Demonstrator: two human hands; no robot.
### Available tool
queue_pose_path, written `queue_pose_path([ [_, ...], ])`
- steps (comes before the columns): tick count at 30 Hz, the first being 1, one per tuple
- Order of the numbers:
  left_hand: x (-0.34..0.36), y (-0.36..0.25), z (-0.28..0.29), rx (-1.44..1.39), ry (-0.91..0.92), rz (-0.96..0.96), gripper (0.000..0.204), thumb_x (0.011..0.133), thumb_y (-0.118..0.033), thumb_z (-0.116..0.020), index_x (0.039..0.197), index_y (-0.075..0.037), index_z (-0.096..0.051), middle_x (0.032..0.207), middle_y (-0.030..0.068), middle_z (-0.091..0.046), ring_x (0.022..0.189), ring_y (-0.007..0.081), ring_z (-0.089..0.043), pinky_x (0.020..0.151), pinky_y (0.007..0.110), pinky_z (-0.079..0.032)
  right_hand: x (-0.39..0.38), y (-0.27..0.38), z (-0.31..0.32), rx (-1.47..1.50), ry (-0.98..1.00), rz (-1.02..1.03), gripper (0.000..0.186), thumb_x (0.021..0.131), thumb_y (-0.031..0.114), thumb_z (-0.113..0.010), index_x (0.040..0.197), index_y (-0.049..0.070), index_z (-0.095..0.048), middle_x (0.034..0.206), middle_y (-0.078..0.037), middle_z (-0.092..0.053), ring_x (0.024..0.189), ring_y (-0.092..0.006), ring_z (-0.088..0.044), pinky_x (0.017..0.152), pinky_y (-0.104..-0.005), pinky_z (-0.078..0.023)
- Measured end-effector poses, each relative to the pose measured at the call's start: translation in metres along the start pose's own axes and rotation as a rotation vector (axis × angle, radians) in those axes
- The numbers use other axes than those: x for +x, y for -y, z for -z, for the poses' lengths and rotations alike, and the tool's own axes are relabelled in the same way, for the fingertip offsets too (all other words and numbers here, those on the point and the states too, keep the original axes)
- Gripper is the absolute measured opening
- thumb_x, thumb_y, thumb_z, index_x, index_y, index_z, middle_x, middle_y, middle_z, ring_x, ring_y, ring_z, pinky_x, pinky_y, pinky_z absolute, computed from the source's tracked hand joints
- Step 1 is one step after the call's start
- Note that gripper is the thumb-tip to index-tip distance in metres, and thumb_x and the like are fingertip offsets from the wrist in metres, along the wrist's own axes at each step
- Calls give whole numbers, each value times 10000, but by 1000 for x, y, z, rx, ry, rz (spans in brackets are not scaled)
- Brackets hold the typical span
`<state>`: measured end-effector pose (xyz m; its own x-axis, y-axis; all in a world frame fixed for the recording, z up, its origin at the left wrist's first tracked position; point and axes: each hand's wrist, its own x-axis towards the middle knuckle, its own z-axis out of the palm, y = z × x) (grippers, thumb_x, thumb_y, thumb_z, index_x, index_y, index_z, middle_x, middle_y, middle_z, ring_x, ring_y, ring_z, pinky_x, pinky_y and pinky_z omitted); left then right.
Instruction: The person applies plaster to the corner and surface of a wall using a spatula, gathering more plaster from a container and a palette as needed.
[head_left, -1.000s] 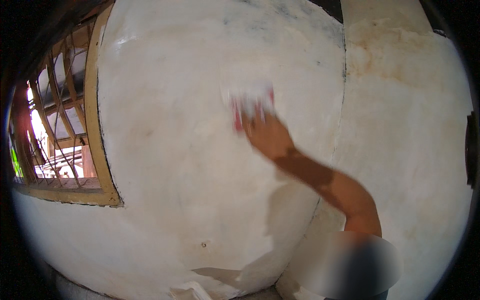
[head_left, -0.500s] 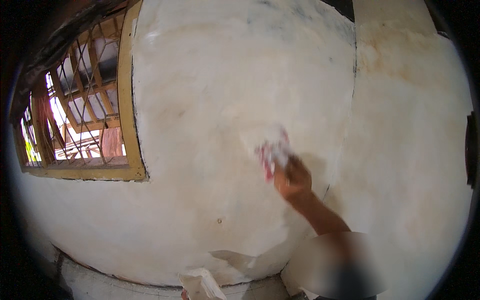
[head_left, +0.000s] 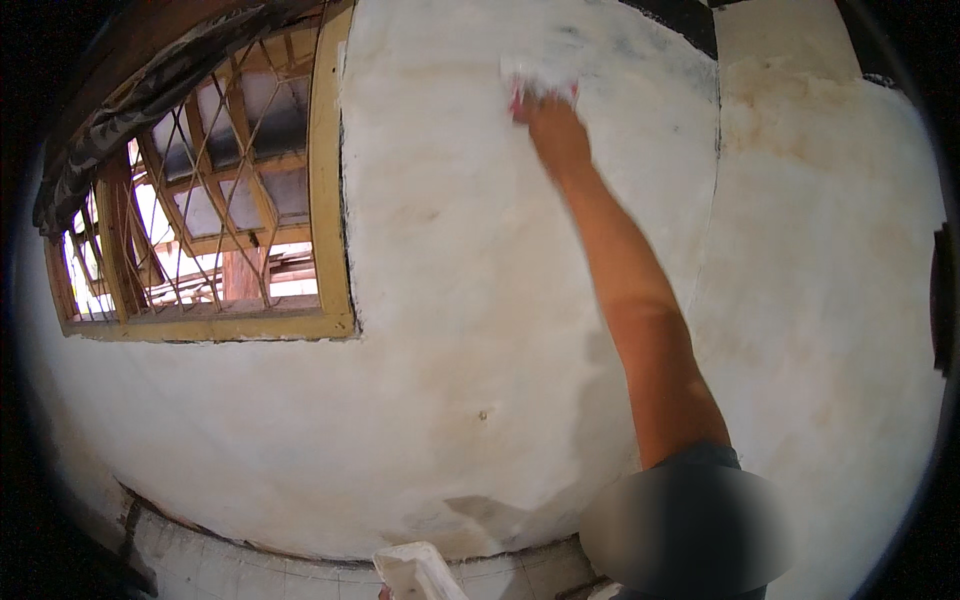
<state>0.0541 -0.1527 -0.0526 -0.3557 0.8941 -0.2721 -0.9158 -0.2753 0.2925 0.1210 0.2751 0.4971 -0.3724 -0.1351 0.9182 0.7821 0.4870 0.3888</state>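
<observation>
My right hand (head_left: 555, 130), reaching high up the white wall (head_left: 450, 240), is closed on a blurred red-and-white flat tool (head_left: 520, 100) held at the wall's surface, where the coat looks patchy grey and white. At the bottom edge, a white open container (head_left: 420, 575) tilts in my left hand (head_left: 383, 591), of which only a little of the fingers shows at its side. The tool's exact shape is smeared by motion.
A yellow-framed window (head_left: 330, 200) with a metal grille is at left, dark patterned cloth (head_left: 120, 120) over its top. A cracked corner runs down the right. Pale tiles (head_left: 300, 575) line the bottom. A dark object (head_left: 940, 300) sits at the far right edge.
My right hand and tool dropped down the wall, then moved sharply upward, arm now extended. The view has shifted, putting the window farther right in the picture, and more of the container shows.
</observation>
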Motion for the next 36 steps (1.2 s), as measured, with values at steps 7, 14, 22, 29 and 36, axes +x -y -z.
queue_pose_path([
  [7, -24, -28, -1, 1436, 226, -852, 345, 919, -299, -559, 1192, -88, -559, 1025, 46, -629, 917, 221, -606, 781, 350, -526, -354, 173, 40, 368, 96, -146, 272, 847, 52, -547, 1104, 20, -629, 1134, -206, -602, 1082, -344, -563, 888, -380, -488],
  [14, -8, -38, 5, 835, 221, -245, 613, 798, -139, -674, 1337, -108, -383, 1214, 77, -554, 1138, 237, -550, 954, 431, -467, -521, 292, 206, 1138, 339, -1928, 408, 842, 22, -576, 1245, 77, -537, 956, -92, -626, 808, -192, -600, 630, -283, -479],
  [22, 42, -32, -1, 265, 281, -83, 489, 928, -391, -437, 1285, -56, -461, 1155, 107, -585, 1037, 250, -616, 856, 427, -536, -522, 261, 214, 1762, 180, -2055, 315, 896, 276, -644, 1130, 78, -568, 728, 47, -474, 632, -78, -461, 585, -213, -424],
  [29, 54, -34, -17, 246, 297, 54, 553, 937, -481, -367, 1352, -118, -413, 1277, 83, -524, 1169, 260, -536, 985, 458, -440, -431, 257, 235, 1570, 388, -1893, 196, 897, 159, -608, 1005, -4, -625, 880, -33, -646, 782, -137, -616, 699, -311, -515],
  [36, 47, -40, -29, 303, 300, 84, 672, 891, -572, -415, 1385, -117, -382, 1325, 96, -504, 1194, 269, -520, 1008, 457, -419, -387, 272, 250, 836, 1034, -1167, 314, 846, 256, -593, 813, -55, -561, 692, -197, -577, 618, -278, -542, 633, -390, -450],
])
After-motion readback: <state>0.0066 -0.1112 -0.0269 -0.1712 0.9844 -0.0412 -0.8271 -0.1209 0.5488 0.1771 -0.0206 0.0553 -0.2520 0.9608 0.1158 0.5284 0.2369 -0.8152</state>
